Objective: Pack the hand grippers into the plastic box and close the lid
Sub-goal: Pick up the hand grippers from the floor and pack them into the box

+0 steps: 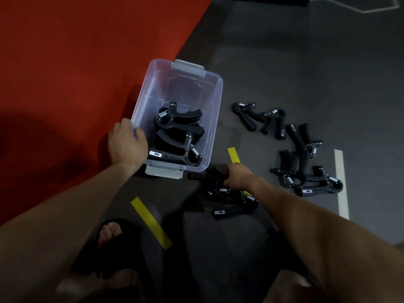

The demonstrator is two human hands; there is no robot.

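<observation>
Hand grippers (231,200) half packed: some lie in the plastic box (215,110), the rest loose on the floor right of it.

Left hand (126,145) holds the box's near-left rim, its grip curled over the edge, steadying the tub. Right hand (238,174) reaches to the pile just off the box's near-right corner, fingers curled round a black handle there. Inside the box, toward its near end, sit roughly three or four grippers in a tangled stack; the far end shows bare bottom. More grippers (303,178) lie scattered well to the box's right. These look stiff, fairly light plastic with steel springs; handles hook into each other, so lifting by one padded handle seems wisest. No lid is visible; grey latches (189,67) sit at both ends.
</observation>
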